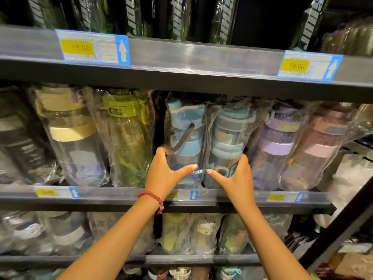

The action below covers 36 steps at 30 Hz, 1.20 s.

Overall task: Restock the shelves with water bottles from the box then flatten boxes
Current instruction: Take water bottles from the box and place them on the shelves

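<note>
I face a dark metal shelf unit [181,77] packed with water bottles, each in a clear plastic bag. On the middle shelf, at chest height, two blue bottles stand side by side and touching, between a green bottle [125,136] on the left and a purple bottle [276,144] on the right. My left hand [163,172] is wrapped around the lower body of the left blue bottle [183,134], thumb across its front, fingers hidden behind it. My right hand [234,174] grips the right blue bottle [230,134] the same way. Both arms reach up and forward, and a red bead bracelet [153,198] circles my left wrist. The bottles look empty, so probably light and rigid, but the loose bags seem slippery; holding low around the body looks steadier than pinching the crinkly bag tops. No box is in view.
</note>
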### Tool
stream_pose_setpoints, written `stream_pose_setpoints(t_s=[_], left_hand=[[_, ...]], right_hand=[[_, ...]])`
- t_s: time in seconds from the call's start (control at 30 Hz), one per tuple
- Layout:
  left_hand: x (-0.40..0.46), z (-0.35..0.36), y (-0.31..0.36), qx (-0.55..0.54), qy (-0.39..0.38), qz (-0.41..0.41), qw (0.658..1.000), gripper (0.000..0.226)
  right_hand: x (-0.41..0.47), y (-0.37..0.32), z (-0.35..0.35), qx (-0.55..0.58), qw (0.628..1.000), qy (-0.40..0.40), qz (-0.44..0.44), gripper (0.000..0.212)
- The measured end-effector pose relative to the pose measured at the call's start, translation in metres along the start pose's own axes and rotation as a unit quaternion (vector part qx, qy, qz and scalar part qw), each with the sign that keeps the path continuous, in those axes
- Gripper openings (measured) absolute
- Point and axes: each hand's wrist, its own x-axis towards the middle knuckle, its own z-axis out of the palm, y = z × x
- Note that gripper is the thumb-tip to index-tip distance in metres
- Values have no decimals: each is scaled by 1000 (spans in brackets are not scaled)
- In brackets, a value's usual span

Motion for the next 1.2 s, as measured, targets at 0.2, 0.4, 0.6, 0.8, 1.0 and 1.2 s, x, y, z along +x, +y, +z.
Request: stream_pose_setpoints(t_s=[0.2,0.4,0.6,0.8,1.0,1.2], left_hand=[[-32,-43,-5,-5,57,77,995,64],[-42,-109,-34,10,239,139,961,41],[-26,-172,-61,82,336,83,934,65],[5,-196,-65,80,250,-29,964,90],[24,-197,-80,62,144,-90,984,105],[36,-194,-86,29,153,-65,986,66]], right_hand=[[-40,-30,5,42,984,160,-59,73],[-79,-87,55,38,952,161,-258,50],[-84,-126,109,35,979,-43,-198,72],[-66,-136,134,14,984,-151,-92,105],[-47,-132,157,10,985,-170,-39,74],[-36,-125,167,30,989,-144,-35,67]])
